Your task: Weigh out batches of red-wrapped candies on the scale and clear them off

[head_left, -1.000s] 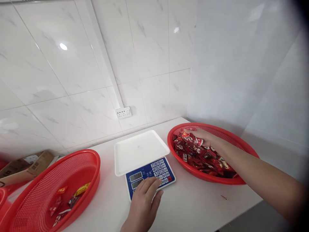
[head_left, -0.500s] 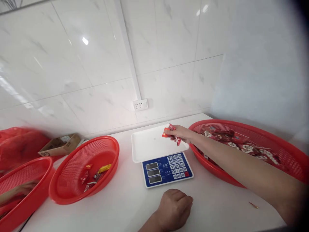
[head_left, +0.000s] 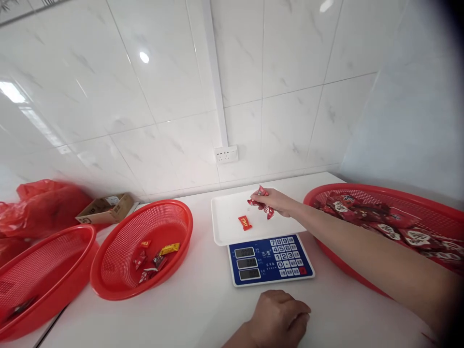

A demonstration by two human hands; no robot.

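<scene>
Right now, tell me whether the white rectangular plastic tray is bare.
No: a small red-wrapped packet lies on the tray, left of the right hand, which holds more red-wrapped packets.

Right arm (head_left: 357, 241) stretched out, left hand (head_left: 277, 316) curled low — both bare.

The right arm comes in from the right edge and slants leftward and up, its wrist (head_left: 295, 208) roughly in line with the forearm; at its far end the right hand (head_left: 274, 200) points left, thumb and fingers drawn together in a pinch. The left hand sits nearer the body, well apart from the right, back upward, fingers folded loosely under — only a short length of left forearm (head_left: 239, 337) shows behind it.
</scene>
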